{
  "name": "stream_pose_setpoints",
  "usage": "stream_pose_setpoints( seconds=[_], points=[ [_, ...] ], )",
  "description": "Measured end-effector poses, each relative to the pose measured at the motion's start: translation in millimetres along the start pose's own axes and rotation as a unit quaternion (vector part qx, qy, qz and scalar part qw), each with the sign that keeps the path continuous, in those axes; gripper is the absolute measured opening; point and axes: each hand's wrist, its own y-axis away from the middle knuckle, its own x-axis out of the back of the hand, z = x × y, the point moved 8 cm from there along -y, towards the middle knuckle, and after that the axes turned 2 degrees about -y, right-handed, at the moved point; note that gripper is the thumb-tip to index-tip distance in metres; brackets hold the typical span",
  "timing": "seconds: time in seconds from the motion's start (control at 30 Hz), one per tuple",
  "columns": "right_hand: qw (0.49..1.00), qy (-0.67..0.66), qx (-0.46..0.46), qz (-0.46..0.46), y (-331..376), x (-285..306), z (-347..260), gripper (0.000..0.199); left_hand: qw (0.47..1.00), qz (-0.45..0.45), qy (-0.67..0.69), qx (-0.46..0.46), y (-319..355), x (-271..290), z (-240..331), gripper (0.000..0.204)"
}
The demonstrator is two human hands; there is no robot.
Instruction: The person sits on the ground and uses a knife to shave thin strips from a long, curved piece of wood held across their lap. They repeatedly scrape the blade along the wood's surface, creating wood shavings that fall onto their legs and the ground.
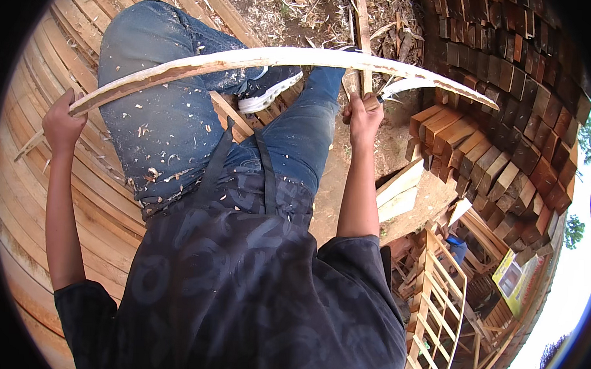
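My left hand [65,119] is closed around the near end of a long pale strip of wood [274,57], with a whitish upper face and a browner side. The strip crosses above my thighs and reaches out to the right. In my right hand [364,122] is the brown wooden handle of a knife [372,102], with a dark collar at its end. A bright, curved, pointed shape extends from the handle beneath the strip; whether it is all blade or partly a peeled shaving is hard to tell. My right fist sits just below the strip.
Long sawn boards [31,195] lie under and beside me on the left. Stacked timber [502,55] rises at the right, and cut blocks [453,135] jut out nearer. Shavings [294,22] litter the ground ahead. A slatted wooden frame [434,306] stands at the lower right.
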Motion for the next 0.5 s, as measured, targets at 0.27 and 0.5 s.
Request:
stream_pose_setpoints(
  seconds=[0.27, 0.5],
  points=[
    [0.993, -0.110, -0.003, 0.032, 5, 65, -21, 0.020, 0.999, 0.016, 0.027, -0.017, -11, 20, 19, 0.022],
    [0.966, -0.246, -0.059, 0.054, -9, 35, 19, 0.014, 0.999, 0.008, 0.050, 0.010, -8, 14, 24, 0.014]
  ],
)
